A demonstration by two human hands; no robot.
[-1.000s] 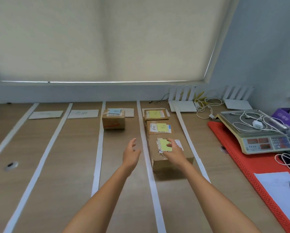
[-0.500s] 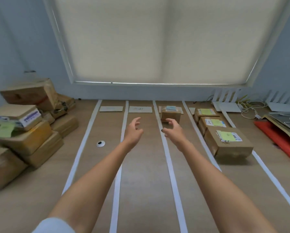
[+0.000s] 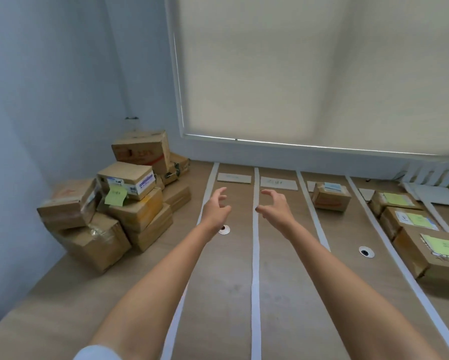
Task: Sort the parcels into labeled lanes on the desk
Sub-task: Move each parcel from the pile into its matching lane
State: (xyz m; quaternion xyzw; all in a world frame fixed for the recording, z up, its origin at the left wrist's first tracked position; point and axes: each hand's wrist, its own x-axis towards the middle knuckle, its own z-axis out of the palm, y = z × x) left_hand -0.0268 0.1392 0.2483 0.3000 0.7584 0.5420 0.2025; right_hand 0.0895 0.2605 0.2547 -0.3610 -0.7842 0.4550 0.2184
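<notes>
Fingers (image 3: 219, 194) loosely curled, both hands empty

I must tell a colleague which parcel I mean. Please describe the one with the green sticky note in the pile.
Look at the pile of unsorted parcels in the desk's left corner. Near its middle sits a small box with blue-printed tape; it alone has a green note hanging from its front.

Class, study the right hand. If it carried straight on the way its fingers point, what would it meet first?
The right hand points up the lane toward the paper lane label lying at the far end. Nothing else shows between them, so probably that label first, though the hand's height above the desk is unclear.
</notes>
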